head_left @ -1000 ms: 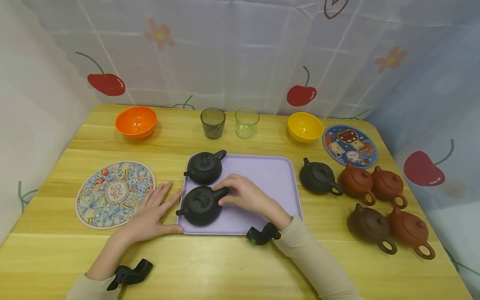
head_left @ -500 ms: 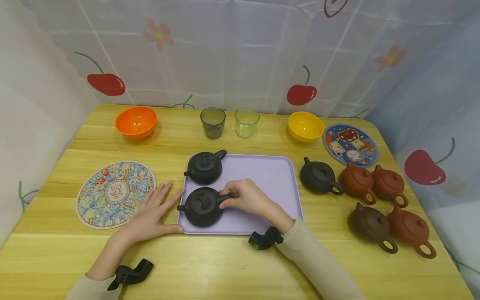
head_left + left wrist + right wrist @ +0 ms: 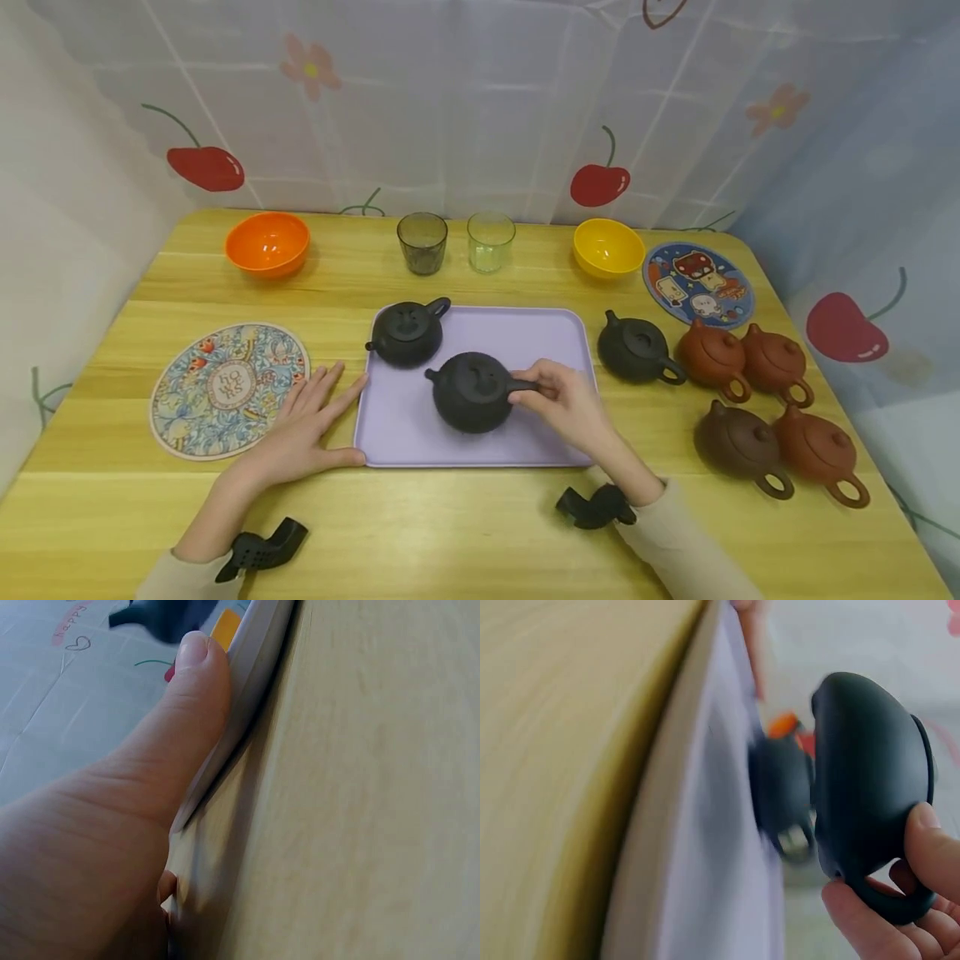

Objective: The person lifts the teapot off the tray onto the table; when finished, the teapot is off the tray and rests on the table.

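A black teapot (image 3: 472,393) hangs above the lilac tray (image 3: 480,455), its handle gripped by my right hand (image 3: 572,407). In the right wrist view a gap shows between this teapot (image 3: 870,772) and the tray, with thumb and fingers around the handle. Another black teapot (image 3: 407,335) stands in the tray's far left corner. My left hand (image 3: 294,433) lies with fingers spread at the tray's left edge; in the left wrist view its thumb (image 3: 187,712) touches the tray rim.
On the right stand a third black teapot (image 3: 637,350), a dark brown teapot (image 3: 738,442) and several reddish-brown teapots (image 3: 817,450). An orange bowl (image 3: 267,244), two glasses (image 3: 422,243) and a yellow bowl (image 3: 608,248) line the back. Round mats lie left (image 3: 231,392) and right (image 3: 699,285).
My right hand has lifted the near black teapot off the tray's left side and carried it right, over the tray's middle. The left hand has stayed in place.
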Demonstrator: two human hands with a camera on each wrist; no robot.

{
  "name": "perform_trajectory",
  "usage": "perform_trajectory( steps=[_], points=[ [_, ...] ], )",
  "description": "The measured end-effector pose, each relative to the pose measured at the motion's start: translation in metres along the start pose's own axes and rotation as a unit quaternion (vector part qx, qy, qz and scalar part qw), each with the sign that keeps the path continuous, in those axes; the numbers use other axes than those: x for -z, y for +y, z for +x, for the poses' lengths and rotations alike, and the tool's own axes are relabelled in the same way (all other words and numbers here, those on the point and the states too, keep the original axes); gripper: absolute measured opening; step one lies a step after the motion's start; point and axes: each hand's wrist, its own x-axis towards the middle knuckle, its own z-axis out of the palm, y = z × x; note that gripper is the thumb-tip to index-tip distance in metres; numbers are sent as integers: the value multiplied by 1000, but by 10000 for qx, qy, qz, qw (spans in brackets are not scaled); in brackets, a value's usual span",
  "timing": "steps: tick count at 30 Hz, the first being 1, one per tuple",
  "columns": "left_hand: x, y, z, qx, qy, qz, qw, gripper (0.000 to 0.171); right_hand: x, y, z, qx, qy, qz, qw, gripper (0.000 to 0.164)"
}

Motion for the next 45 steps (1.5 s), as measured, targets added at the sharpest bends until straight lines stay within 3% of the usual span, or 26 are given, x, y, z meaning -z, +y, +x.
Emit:
perform_trajectory(
  steps=[3, 6, 9, 11, 18, 24, 28, 31, 34, 40, 42, 45],
  points=[
    [0, 0, 0, -10, 20, -16, 10000, 91, 28, 8, -20, -113, 653, -12, 9978, 12],
    [0, -1, -1, -12, 29, -26, 10000, 91, 53, 43, -46, -106, 1363, -668, 9884, 15],
    [0, -2, -2, -29, 18, 7, 10000, 91, 72, 83, -75, -340, 2104, -1523, 9651, 20],
    [0, -2, -1, -48, 13, 15, 10000, 91, 79, 99, -94, -621, 2533, -1764, 9491, 23],
    [0, -2, 1, -74, 38, -21, 10000, 91, 85, 96, -135, -1782, 3560, -1408, 9065, 21],
    [0, -2, 0, -68, 20, -26, 10000, 91, 78, 85, -142, -2511, 3773, -1887, 8712, 28],
    [1, -1, 1, -90, 23, -14, 10000, 91, 73, 66, -140, -2479, 3805, -2180, 8639, 28],
    [1, -1, 1, -85, 2, -12, 10000, 90, 69, 48, -135, -2450, 3787, -2227, 8643, 27],
    [1, -2, 1, -61, -14, 9, 10000, 90, 65, 34, -129, -2538, 3678, -2058, 8706, 26],
    [2, -3, 0, -62, 19, 35, 10000, 90, 63, 30, -125, -2687, 3468, -1949, 8772, 26],
    [2, -3, 0, -83, 25, 24, 10000, 90, 67, 26, -127, -2841, 3142, -2054, 8823, 30],
    [1, -2, 1, -113, 9, 9, 9999, 90, 79, 13, -130, -3193, 2270, -2376, 8888, 42]
  ],
)
